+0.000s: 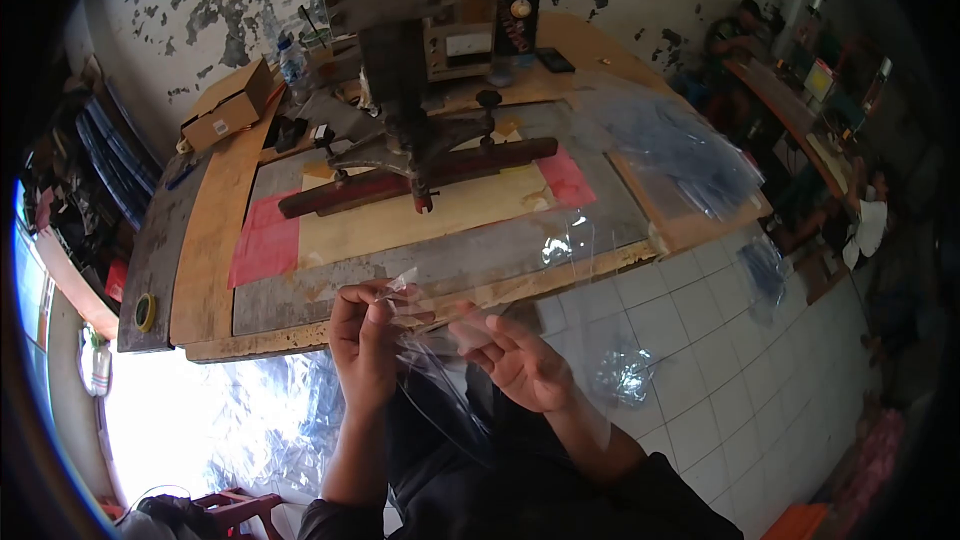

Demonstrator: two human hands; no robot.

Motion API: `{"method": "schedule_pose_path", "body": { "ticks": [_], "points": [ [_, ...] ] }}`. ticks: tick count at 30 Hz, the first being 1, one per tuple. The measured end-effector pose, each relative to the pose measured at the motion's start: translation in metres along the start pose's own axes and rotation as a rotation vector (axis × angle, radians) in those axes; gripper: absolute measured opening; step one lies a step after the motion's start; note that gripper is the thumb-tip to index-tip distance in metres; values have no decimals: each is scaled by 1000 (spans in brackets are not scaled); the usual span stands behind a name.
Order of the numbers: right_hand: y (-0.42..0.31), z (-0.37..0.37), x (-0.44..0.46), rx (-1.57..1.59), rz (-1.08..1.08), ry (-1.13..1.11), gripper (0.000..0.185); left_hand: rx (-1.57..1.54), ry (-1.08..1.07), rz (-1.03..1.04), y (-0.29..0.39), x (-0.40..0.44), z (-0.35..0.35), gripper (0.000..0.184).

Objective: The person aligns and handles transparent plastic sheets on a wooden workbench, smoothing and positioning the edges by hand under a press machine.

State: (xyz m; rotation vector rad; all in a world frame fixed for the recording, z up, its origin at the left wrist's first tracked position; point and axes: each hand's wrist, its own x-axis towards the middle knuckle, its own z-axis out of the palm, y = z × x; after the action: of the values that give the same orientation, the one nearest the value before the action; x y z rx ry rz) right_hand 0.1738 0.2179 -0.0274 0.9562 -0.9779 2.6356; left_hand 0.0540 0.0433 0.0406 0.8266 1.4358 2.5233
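Note:
My left hand [365,340] pinches the edge of a clear plastic sheet [600,340] between thumb and fingers, in front of the worktable's near edge. To its right, my right hand [520,360] is behind or against the transparent sheet, its fingers apart and slightly curled. The sheet hangs across and to the right of both hands, with glare on it. Beyond them, a press with a long dark bar [450,175] stands over a cream sheet [400,225] with pink ends on the grey tabletop [480,250].
A pile of clear plastic [690,155] lies on the table's right side. At the back left are a cardboard box [228,105] and a bottle [292,62]. A phone [555,60] lies at the back. A tape roll [146,312] is at left. People sit at the far right.

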Motion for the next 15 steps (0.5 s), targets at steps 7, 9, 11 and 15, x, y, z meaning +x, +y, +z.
{"method": "schedule_pose_path", "body": {
  "ticks": [7, 9, 11, 15],
  "points": [
    [-25, 23, 30, -417, -9, 193, 53, -167, -154, -137, 5, 3, 20, 24],
    [-22, 26, 37, -1010, -130, 330, 43, 17, -195, -120, 5, 7, 24, 26],
    [-32, 24, 46, -1506, -262, 269, 43, 203, -224, -109, 5, 10, 26, 28],
    [-35, 24, 51, -2063, -419, 256, 44, -53, -304, -187, 2, 17, 33, 39]
  ]
}}
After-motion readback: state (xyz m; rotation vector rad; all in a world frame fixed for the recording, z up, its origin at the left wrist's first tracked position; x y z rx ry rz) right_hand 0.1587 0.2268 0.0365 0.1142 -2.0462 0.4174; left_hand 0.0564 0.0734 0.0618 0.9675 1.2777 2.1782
